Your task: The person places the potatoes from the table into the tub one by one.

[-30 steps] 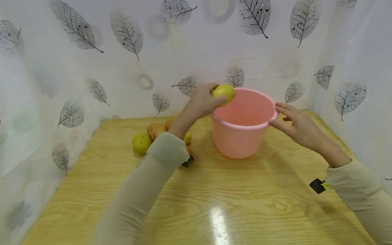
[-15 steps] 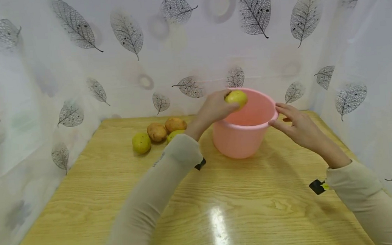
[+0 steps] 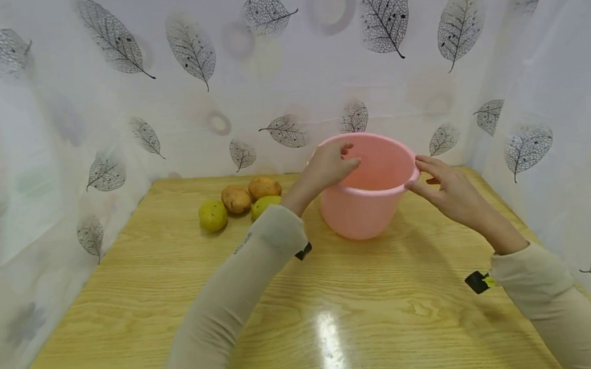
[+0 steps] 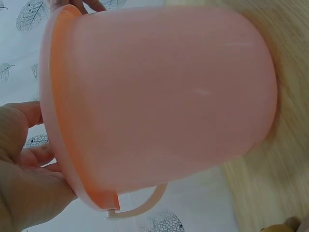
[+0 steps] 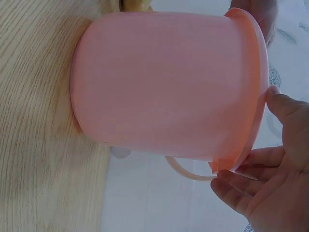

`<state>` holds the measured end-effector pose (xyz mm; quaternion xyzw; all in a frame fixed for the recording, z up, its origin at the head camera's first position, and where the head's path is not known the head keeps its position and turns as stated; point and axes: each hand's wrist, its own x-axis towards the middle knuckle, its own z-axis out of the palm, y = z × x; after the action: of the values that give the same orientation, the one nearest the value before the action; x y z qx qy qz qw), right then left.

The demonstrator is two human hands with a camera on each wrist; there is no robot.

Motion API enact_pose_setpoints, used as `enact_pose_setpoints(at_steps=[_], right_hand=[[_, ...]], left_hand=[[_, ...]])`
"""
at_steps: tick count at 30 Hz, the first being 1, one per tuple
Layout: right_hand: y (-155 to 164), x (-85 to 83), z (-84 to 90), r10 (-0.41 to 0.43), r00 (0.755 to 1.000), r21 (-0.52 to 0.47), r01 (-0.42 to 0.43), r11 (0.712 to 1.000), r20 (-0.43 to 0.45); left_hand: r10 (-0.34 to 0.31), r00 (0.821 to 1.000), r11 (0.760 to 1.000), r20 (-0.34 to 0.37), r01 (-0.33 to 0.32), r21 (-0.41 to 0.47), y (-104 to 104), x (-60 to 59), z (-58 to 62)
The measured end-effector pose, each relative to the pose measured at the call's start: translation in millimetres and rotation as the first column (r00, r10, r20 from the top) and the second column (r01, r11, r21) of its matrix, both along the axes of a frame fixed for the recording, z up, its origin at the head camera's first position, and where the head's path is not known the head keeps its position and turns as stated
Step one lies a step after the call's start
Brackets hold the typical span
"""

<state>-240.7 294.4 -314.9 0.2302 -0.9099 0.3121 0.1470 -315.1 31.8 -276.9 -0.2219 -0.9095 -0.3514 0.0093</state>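
Bucket [image 3: 370, 193] stands upright toward the far right of the table [image 3: 303, 298]; right hand [image 3: 447, 191] has loose, nearly straight fingers touching its right rim w/o gripping, left hand [image 3: 327, 165] hangs over the far-left rim, fingers relaxed, holding nothing. Risk: only light side contact, so a nudge from either hand could tip or slide it. Bucket's inside bottom is hidden; the fruit [image 3: 240, 202] near the far edge are partly behind the left sleeve

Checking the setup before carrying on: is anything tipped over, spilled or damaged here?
Nothing stands out. The pink bucket stands upright on the table, the left hand at its rim and the right hand against its side. The fruits and potatoes lie grouped beside it.
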Motion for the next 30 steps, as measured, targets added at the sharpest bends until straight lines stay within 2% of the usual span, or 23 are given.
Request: enact_pose_setpoints(at_steps=[5,10,13,18,30], right_hand=[[-2.7,0.3,-0.1,-0.002,1.0,-0.015,0.002,1.0,-0.008],[-5.9,-1.3,-2.6,-0.024,1.0,-0.039,0.024,0.999,-0.011],[-6.5,-1.1,-2.5,-0.041,0.999,-0.06,0.041,0.997,0.0],[-6.0,-0.9,-1.8,-0.039,0.999,-0.081,0.04,0.996,0.012],[-4.2,2.4,-1.1,-0.049,0.998,-0.072,0.051,0.996,0.029]], left_hand=[[-0.004,1.0,0.999,0.0,0.004,0.035,-3.4,1.2,-0.4],[0.021,0.997,0.993,-0.074,-0.012,0.122,-18.2,3.5,0.7],[0.033,0.993,0.986,-0.117,-0.013,0.166,-35.6,6.7,4.6],[0.039,0.994,0.982,-0.104,-0.019,0.189,-70.9,11.0,7.2],[0.07,0.997,0.992,-0.036,-0.066,0.105,-155.9,15.6,-4.0]])
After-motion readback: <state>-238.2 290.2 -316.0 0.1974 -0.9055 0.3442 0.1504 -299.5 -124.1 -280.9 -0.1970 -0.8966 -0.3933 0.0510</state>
